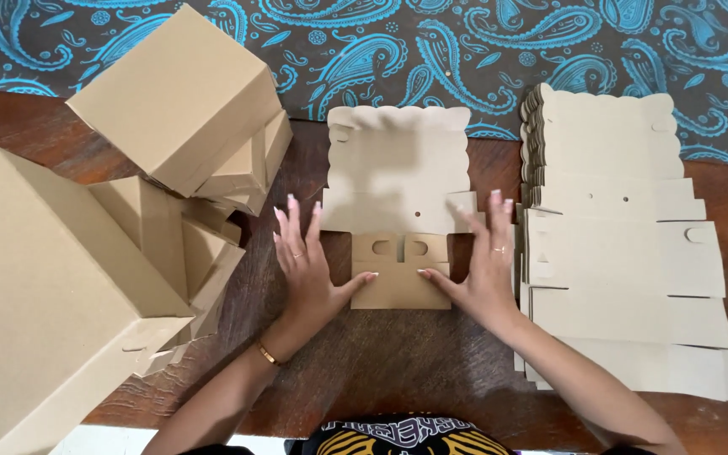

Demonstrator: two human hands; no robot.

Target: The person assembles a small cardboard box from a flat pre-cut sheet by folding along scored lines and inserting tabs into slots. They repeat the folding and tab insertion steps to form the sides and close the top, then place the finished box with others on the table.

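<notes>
Flat cardboard blank (398, 181) lying mid-worktop (381, 362), scalloped far edge, near flaps folded over toward the body into a small doubled panel (401, 270) with two tab slots. Left hand (307, 265) flat on the worktop just left of the panel, fingers (292, 223) spread wide and stretched out, palm down, thumb tip touching the panel's left edge; gripping nothing. Right hand (484, 265) mirrored on the right side, fingers (496, 215) spread open and extended, resting over the blank's right side flap, thumb tip pressing on the panel's right part; nothing clasped either. Ring on a finger of each hand, thin bracelet (268, 354) on the left wrist. Both thumbs pointing inward toward each other, apart, panel between them. Stack of unfolded blanks (625, 244) just right of the right hand, same scalloped edges, fanned out toward the near edge, touching or almost touching the centre blank, cannot tell which. Pile of assembled boxes (174, 101) on the left, one big box (44, 295) nearest the camera, some tilted and leaning on each other, well apart from the left hand. Dark wood worktop, blue paisley cloth (482, 50) along the far side, under the top of the stack. Forearms coming in from the bottom edge, dark printed shirt (398, 436) just visible.
</notes>
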